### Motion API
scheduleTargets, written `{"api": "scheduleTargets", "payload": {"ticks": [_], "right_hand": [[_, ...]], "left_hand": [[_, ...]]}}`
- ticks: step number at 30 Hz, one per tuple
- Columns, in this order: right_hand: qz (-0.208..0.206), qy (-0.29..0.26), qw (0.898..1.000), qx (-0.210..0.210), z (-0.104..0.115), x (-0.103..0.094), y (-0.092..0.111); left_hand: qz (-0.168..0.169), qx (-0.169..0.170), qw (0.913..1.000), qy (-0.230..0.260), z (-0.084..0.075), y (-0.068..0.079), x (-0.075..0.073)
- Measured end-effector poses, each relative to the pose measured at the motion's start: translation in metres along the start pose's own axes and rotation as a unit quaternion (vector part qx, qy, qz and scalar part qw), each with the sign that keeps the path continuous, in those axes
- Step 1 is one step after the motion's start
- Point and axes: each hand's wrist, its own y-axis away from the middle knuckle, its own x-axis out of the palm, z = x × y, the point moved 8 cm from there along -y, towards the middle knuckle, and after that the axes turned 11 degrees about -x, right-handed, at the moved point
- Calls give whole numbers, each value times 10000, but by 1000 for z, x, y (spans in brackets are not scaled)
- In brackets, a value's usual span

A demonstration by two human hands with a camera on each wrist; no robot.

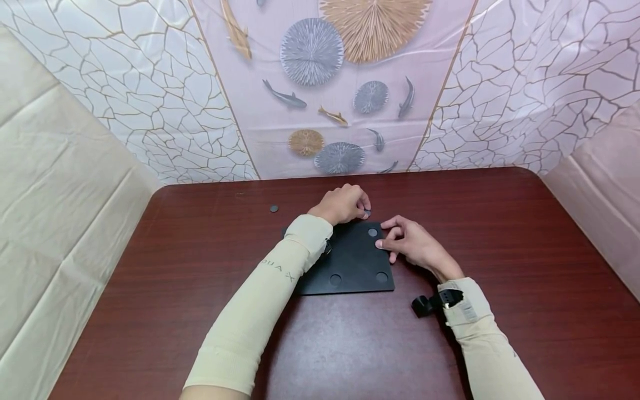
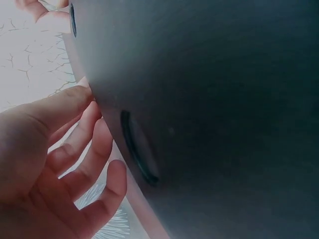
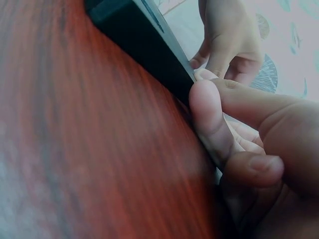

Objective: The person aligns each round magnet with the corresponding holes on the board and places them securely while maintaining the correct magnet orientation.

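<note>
A flat black board (image 1: 350, 255) with round recesses near its rim lies on the table. Just beyond its far edge, my left hand (image 1: 344, 203) pinches a small dark disc (image 1: 367, 213) between thumb and fingers. In the left wrist view the left hand (image 2: 60, 149) is beside the board's edge, and the disc is hidden there. My right hand (image 1: 412, 241) grips the board's right side near the far corner, thumb on top and other fingers along the edge. Up close in the right wrist view, its fingertips (image 3: 205, 99) meet the board's side (image 3: 144, 45).
Another small dark disc (image 1: 274, 209) lies on the reddish-brown table (image 1: 210, 222), left of the board's far side. The left forearm crosses over the board's left part and hides it. Behind the table hangs a patterned cloth (image 1: 320, 111), with plain pale cloth (image 1: 65, 222) at the left.
</note>
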Motion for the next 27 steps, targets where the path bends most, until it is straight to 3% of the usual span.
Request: {"api": "scheduleTargets", "payload": {"ticks": [5, 12, 21, 27], "right_hand": [[21, -17, 10000, -7, 0, 2, 0], [21, 43, 9999, 120, -3, 0, 1], [41, 60, 9999, 104, -3, -1, 0], [64, -59, 10000, -9, -2, 1, -1]], "left_hand": [[141, 42, 9990, -424, 0, 4, 2], [72, 480, 9933, -1046, -8, 12, -1], [-44, 760, 9879, -1350, -5, 27, -5], [-171, 864, 9879, -1275, 5, 37, -13]]}}
